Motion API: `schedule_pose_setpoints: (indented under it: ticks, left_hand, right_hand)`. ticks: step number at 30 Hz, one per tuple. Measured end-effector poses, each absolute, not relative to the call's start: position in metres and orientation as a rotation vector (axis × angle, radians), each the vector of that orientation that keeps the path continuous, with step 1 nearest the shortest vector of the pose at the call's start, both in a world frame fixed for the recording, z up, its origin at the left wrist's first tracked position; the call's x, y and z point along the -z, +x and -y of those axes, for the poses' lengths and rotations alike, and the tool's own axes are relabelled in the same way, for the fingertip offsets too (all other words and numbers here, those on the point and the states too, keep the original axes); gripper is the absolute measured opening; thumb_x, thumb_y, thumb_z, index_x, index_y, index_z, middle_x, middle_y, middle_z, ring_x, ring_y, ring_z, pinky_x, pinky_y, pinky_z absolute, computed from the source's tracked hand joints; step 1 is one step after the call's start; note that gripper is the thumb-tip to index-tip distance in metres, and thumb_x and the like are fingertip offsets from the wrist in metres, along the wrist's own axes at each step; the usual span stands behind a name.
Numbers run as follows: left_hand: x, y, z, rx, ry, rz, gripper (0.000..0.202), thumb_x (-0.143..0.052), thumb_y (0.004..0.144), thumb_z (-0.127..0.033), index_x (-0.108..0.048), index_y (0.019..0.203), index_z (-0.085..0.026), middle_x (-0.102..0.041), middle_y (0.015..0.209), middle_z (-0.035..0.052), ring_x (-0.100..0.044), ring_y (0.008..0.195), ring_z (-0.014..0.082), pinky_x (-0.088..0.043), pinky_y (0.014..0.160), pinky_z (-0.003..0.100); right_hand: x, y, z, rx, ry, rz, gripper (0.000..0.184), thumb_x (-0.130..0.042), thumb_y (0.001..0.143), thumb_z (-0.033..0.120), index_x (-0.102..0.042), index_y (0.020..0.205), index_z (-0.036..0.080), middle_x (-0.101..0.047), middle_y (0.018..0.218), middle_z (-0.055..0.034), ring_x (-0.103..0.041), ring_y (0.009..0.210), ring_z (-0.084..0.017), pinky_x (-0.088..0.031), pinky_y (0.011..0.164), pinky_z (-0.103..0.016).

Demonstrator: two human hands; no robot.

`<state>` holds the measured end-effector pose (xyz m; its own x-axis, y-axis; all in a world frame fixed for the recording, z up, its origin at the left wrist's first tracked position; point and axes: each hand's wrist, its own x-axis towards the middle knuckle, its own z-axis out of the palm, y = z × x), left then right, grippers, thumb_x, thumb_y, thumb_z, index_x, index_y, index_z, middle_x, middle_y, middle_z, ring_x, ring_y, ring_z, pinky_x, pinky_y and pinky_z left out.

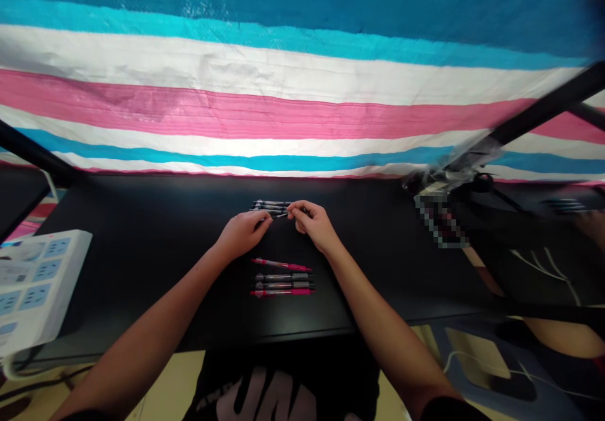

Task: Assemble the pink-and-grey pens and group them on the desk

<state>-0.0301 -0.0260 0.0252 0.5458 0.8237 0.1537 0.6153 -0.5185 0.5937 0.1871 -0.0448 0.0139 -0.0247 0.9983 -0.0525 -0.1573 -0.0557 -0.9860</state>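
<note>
Both my hands meet over the middle of the black table (161,282). The fingers of my left hand (242,233) pinch one end of a slim pen (280,215), and those of my right hand (314,224) pinch its other end. Only a thin pale stretch of it shows between the fingertips. Just behind the hands lie several dark pens (270,203), partly covered by my fingers. Nearer to me, a separate row holds a slightly slanted pink pen (282,265), two dark grey pens (283,277) and another pink pen (283,292).
A white power strip (70,270) sits at the left edge. At the back right are clear plastic wrap (454,166) and a pixelated patch (442,222). A striped sheet (283,115) hangs behind. Another person's hand (593,222) shows at the far right near some pens.
</note>
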Motion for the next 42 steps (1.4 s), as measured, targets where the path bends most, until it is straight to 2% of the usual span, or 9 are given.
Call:
schedule_pose_setpoints:
  ticks: [8,13,18,21,23,25,30,34,42]
  left_hand:
    - [-0.024,-0.030,0.026,-0.605,2.299,-1.182,0.023,-0.051,0.102,-0.033,-0.068,0.092,-0.021,-0.074,0.088,0.0051,-0.068,0.079,0.0211,-0.045,0.072,0.030]
    - [-0.025,-0.029,0.026,-0.612,2.280,-1.204,0.020,-0.053,0.101,-0.034,-0.067,0.096,-0.021,-0.074,0.086,0.0045,-0.066,0.071,0.0196,-0.044,0.068,0.029]
    - [-0.026,-0.030,0.026,-0.595,2.256,-1.247,0.017,-0.055,0.100,-0.035,-0.065,0.099,-0.021,-0.072,0.082,0.0030,-0.064,0.066,0.0186,-0.041,0.063,0.027]
    - [-0.025,-0.030,0.026,-0.596,2.259,-1.243,0.017,-0.055,0.100,-0.035,-0.064,0.098,-0.022,-0.072,0.081,0.0026,-0.064,0.066,0.0186,-0.040,0.063,0.027]
    - [-0.025,-0.030,0.026,-0.596,2.256,-1.242,0.016,-0.055,0.100,-0.035,-0.064,0.098,-0.022,-0.071,0.080,0.0023,-0.064,0.066,0.0186,-0.039,0.064,0.027]
    - [-0.026,-0.030,0.026,-0.595,2.256,-1.236,0.017,-0.054,0.100,-0.035,-0.064,0.098,-0.022,-0.071,0.080,0.0023,-0.063,0.066,0.0185,-0.039,0.064,0.027]
    - [-0.027,-0.030,0.027,-0.580,2.263,-1.232,0.018,-0.055,0.100,-0.035,-0.065,0.096,-0.021,-0.071,0.079,0.0026,-0.063,0.066,0.0183,-0.039,0.063,0.027]
    - [-0.029,-0.029,0.028,-0.549,2.280,-1.205,0.019,-0.053,0.101,-0.035,-0.065,0.097,-0.022,-0.072,0.081,0.0029,-0.065,0.068,0.0191,-0.040,0.065,0.028]
    - [-0.028,-0.029,0.027,-0.556,2.286,-1.202,0.020,-0.051,0.102,-0.035,-0.066,0.097,-0.022,-0.074,0.085,0.0036,-0.067,0.071,0.0198,-0.041,0.066,0.028]
  right_hand:
    - [-0.014,0.188,0.047,-1.284,-1.145,1.140,0.029,-0.075,0.082,0.045,-0.073,0.091,0.018,-0.068,0.075,-0.0009,-0.038,0.042,-0.005,-0.024,0.042,-0.024]
    - [-0.013,0.191,0.047,-1.257,-1.169,1.212,0.028,-0.075,0.083,0.044,-0.075,0.094,0.019,-0.072,0.081,-0.0033,-0.041,0.045,-0.007,-0.030,0.044,-0.025]
    - [-0.019,0.190,0.049,-1.066,-1.227,1.342,0.020,-0.076,0.081,0.037,-0.077,0.092,0.019,-0.076,0.086,-0.0055,-0.060,0.067,-0.015,-0.046,0.062,-0.028]
    - [-0.023,0.188,0.051,-1.003,-1.233,1.365,0.017,-0.076,0.081,0.035,-0.078,0.090,0.020,-0.077,0.089,-0.0061,-0.067,0.081,-0.020,-0.051,0.074,-0.031]
    - [-0.023,0.188,0.051,-1.019,-1.225,1.358,0.017,-0.075,0.082,0.035,-0.078,0.090,0.020,-0.077,0.088,-0.0064,-0.067,0.080,-0.020,-0.050,0.072,-0.031]
    - [-0.021,0.189,0.051,-1.060,-1.221,1.339,0.020,-0.074,0.083,0.037,-0.078,0.092,0.019,-0.076,0.085,-0.0062,-0.064,0.072,-0.018,-0.047,0.062,-0.029]
    - [-0.018,0.190,0.048,-1.182,-1.206,1.254,0.027,-0.076,0.082,0.044,-0.076,0.090,0.018,-0.073,0.076,-0.0045,-0.047,0.050,-0.010,-0.034,0.046,-0.025]
    - [-0.017,0.190,0.047,-1.278,-1.190,1.174,0.031,-0.078,0.080,0.048,-0.074,0.086,0.018,-0.071,0.072,-0.0032,-0.041,0.044,-0.007,-0.029,0.043,-0.025]
    - [-0.013,0.192,0.047,-1.289,-1.183,1.234,0.029,-0.080,0.080,0.046,-0.076,0.088,0.018,-0.071,0.074,-0.0026,-0.043,0.047,-0.007,-0.031,0.044,-0.024]
